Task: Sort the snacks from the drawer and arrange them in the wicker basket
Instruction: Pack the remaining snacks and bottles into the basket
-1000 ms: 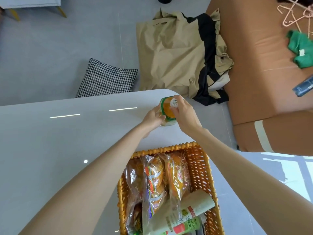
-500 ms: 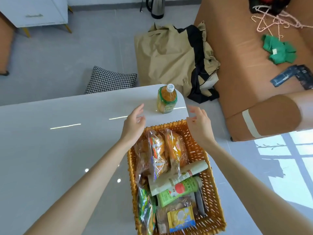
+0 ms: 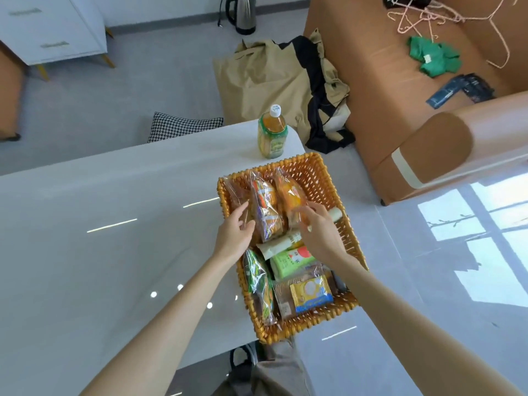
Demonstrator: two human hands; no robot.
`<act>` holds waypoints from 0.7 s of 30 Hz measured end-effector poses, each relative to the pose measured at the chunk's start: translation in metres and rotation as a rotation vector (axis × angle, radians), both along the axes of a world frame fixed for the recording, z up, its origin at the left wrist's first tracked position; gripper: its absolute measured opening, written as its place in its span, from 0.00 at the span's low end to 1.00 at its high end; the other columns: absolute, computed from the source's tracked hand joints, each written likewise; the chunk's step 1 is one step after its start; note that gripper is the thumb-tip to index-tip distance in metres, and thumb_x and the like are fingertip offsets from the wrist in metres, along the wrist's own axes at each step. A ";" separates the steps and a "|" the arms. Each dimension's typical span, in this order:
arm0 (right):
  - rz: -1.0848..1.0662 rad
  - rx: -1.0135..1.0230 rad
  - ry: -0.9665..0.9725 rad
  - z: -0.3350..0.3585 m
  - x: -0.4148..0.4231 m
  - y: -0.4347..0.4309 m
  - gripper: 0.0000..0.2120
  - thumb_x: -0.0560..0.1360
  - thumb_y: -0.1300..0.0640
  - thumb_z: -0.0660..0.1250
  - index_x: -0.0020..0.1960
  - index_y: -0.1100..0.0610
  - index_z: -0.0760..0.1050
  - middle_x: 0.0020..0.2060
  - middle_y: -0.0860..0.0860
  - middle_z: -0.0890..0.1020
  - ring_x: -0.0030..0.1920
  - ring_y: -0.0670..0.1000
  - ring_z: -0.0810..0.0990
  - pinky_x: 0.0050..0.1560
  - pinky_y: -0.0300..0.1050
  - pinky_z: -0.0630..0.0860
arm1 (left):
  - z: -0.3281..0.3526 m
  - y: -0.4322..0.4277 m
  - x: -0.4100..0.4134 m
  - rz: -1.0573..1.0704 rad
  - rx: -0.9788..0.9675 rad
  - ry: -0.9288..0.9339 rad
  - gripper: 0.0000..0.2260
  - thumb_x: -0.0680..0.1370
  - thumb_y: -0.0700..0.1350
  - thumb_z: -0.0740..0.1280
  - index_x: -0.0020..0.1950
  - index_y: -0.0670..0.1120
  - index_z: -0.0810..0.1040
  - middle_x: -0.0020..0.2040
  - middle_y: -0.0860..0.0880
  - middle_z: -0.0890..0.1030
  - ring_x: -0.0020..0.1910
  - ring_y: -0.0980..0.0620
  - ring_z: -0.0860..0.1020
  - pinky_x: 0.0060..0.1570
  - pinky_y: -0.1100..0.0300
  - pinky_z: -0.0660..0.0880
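The wicker basket (image 3: 324, 178) sits at the white table's right edge, full of wrapped snacks. Three clear packs stand on end at its far side, among them a striped pack (image 3: 267, 208) and an orange pack (image 3: 288, 195). My left hand (image 3: 233, 231) reaches in at the left with straight fingers touching the leftmost clear pack (image 3: 235, 195). My right hand (image 3: 321, 231) pinches the lower end of the orange pack. Nearer me lie a white paper roll (image 3: 278, 244), a green pack (image 3: 288, 260), a green-wrapped pack (image 3: 257, 278) and a yellow packet (image 3: 311, 292).
A juice bottle (image 3: 272, 132) stands upright on the table (image 3: 100, 252) just beyond the basket. On the floor lie a beige coat (image 3: 265, 81), a checked cushion (image 3: 183, 127) and a kettle (image 3: 243, 14). An orange sofa (image 3: 400, 95) stands to the right, a white drawer cabinet (image 3: 48, 27) at far left.
Both hands let go of the bottle, which stays standing on the table, and drew back into the basket's far end onto the upright packs. The view tilted up.
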State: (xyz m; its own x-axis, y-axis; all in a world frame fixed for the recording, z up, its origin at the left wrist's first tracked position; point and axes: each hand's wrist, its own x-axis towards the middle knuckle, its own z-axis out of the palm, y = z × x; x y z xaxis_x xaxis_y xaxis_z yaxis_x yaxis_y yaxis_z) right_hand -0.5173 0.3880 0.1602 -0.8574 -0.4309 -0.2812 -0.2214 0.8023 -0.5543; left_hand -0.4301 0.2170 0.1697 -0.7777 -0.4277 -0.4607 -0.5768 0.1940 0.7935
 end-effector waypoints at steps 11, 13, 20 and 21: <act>0.231 0.236 -0.018 -0.072 -0.048 -0.017 0.43 0.74 0.75 0.57 0.79 0.45 0.47 0.78 0.58 0.48 0.40 0.56 0.82 0.36 0.48 0.81 | -0.052 0.022 -0.054 0.049 -0.069 -0.142 0.29 0.81 0.47 0.63 0.78 0.45 0.54 0.68 0.50 0.71 0.65 0.51 0.72 0.55 0.66 0.67; 0.173 0.123 0.000 -0.066 -0.061 -0.005 0.42 0.73 0.77 0.54 0.77 0.42 0.53 0.77 0.54 0.57 0.37 0.55 0.82 0.31 0.47 0.79 | -0.054 0.027 -0.062 0.084 -0.108 -0.140 0.30 0.79 0.46 0.65 0.78 0.47 0.57 0.62 0.50 0.76 0.60 0.51 0.76 0.50 0.67 0.67; 0.074 0.072 -0.055 -0.064 -0.092 0.024 0.28 0.80 0.64 0.56 0.77 0.47 0.57 0.68 0.58 0.70 0.59 0.59 0.74 0.54 0.52 0.75 | -0.064 0.072 -0.100 0.010 -0.135 0.033 0.24 0.78 0.43 0.67 0.73 0.52 0.67 0.61 0.50 0.80 0.34 0.58 0.78 0.26 0.74 0.69; 0.107 0.091 -0.070 -0.064 -0.090 0.025 0.27 0.81 0.62 0.56 0.78 0.48 0.56 0.68 0.58 0.68 0.63 0.60 0.71 0.58 0.54 0.73 | -0.066 0.075 -0.103 0.015 -0.131 0.015 0.23 0.79 0.42 0.66 0.73 0.52 0.67 0.62 0.50 0.79 0.34 0.62 0.76 0.28 0.75 0.70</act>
State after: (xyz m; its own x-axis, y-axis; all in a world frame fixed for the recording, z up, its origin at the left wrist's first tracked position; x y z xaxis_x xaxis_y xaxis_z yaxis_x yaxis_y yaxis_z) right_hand -0.6069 0.4125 0.0962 -0.7848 -0.4891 -0.3806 -0.2720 0.8237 -0.4975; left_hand -0.5334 0.2918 0.1034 -0.7775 -0.4946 -0.3884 -0.5683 0.2880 0.7708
